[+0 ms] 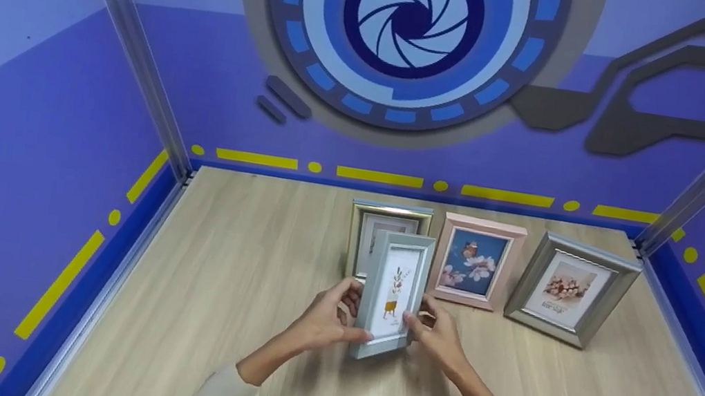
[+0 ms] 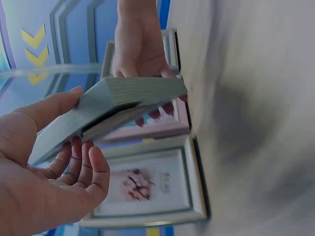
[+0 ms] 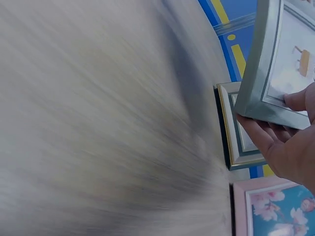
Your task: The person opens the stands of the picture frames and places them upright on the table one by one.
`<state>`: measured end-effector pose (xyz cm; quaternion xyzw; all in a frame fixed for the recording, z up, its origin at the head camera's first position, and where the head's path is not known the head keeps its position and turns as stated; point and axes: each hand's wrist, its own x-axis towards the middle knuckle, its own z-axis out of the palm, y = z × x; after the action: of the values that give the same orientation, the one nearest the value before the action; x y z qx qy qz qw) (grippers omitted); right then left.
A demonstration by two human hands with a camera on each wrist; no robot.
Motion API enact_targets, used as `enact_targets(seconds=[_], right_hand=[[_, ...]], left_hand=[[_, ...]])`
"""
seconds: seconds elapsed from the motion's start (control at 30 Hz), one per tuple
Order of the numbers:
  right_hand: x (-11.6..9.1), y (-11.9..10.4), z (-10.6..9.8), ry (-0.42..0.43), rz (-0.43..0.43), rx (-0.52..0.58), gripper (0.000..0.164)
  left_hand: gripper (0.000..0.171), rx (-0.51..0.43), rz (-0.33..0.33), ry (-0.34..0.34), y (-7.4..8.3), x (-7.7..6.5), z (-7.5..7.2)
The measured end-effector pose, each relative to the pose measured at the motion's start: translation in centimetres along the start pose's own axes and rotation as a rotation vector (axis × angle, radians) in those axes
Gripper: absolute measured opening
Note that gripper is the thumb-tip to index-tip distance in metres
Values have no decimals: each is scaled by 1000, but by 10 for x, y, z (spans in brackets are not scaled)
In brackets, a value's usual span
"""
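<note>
Both hands hold a pale grey-green picture frame (image 1: 392, 298) above the table, turned at an angle; its picture shows a plant in an orange pot. My left hand (image 1: 328, 316) grips its left side, the thumb on the front near the lower corner and the fingers behind. On the opposite side my right hand (image 1: 440, 333) pinches the edge, thumb on the front. In the left wrist view the left hand (image 2: 54, 162) curls about the frame's edge (image 2: 142, 93). The right wrist view has the right hand (image 3: 288, 142) at a lower corner.
Behind the held frame stands a gold-edged picture frame (image 1: 353, 240), partly hidden. To its right are a pink frame (image 1: 502, 269) with a flower picture and a silver-champagne frame (image 1: 613, 300), slightly turned. Printed panels (image 1: 168, 73) wall in the wooden table (image 1: 234, 243).
</note>
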<state>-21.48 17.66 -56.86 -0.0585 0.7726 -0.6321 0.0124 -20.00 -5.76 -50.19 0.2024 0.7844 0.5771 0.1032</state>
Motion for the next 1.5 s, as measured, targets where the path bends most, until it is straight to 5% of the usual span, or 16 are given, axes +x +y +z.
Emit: enact_targets(seconds=[0.1, 0.3, 0.43, 0.8, 1.03, 1.5], right_hand=[[1, 12, -5, -73, 66, 67, 45], [-1, 33, -8, -181, 106, 151, 55], [-4, 36, -10, -246, 136, 207, 54], [-4, 36, -13, -322, 135, 270, 54], [-1, 35, -12, -326, 156, 271, 61], [-2, 36, -10, -340, 216, 306, 66]], left_hand=[[58, 30, -7, -25, 9, 0, 6], [48, 25, 17, -29, 3, 4, 16], [45, 1, 42, -92, 5, 0, 20], [57, -184, 8, -247, -2, 0, 25], [61, -262, -37, -258, -10, 3, 27], [56, -240, -55, -231, -15, 1, 30]])
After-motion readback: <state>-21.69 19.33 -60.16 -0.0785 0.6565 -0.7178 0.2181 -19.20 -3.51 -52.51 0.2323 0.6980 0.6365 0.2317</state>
